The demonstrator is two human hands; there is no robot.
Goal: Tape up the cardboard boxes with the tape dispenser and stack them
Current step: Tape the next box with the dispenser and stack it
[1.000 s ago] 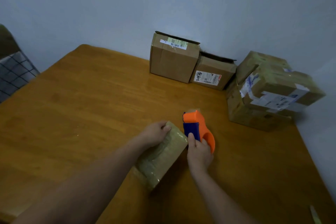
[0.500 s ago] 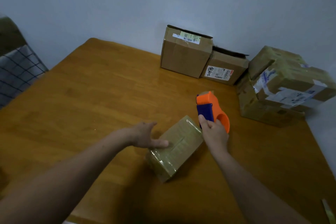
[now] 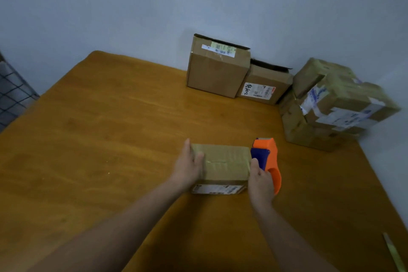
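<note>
A small taped cardboard box (image 3: 225, 165) lies square to me on the wooden table (image 3: 99, 139), a white label on its near side. My left hand (image 3: 187, 165) rests on the box's left end, fingers straight along the side and thumb on top. My right hand (image 3: 260, 183) grips the orange and blue tape dispenser (image 3: 268, 159), which sits against the box's right end. A stack of taped boxes (image 3: 331, 106) stands at the right by the wall.
Two more cardboard boxes stand against the back wall: a taller one (image 3: 217, 70) and a lower one (image 3: 263, 85) with a white label. A checked fabric (image 3: 13, 95) shows past the table's left edge. A thin strip (image 3: 393, 249) lies near the front right corner.
The small box has turned from a diagonal to square with the table's edge. My left hand moved to its left end, and the dispenser came against its right end.
</note>
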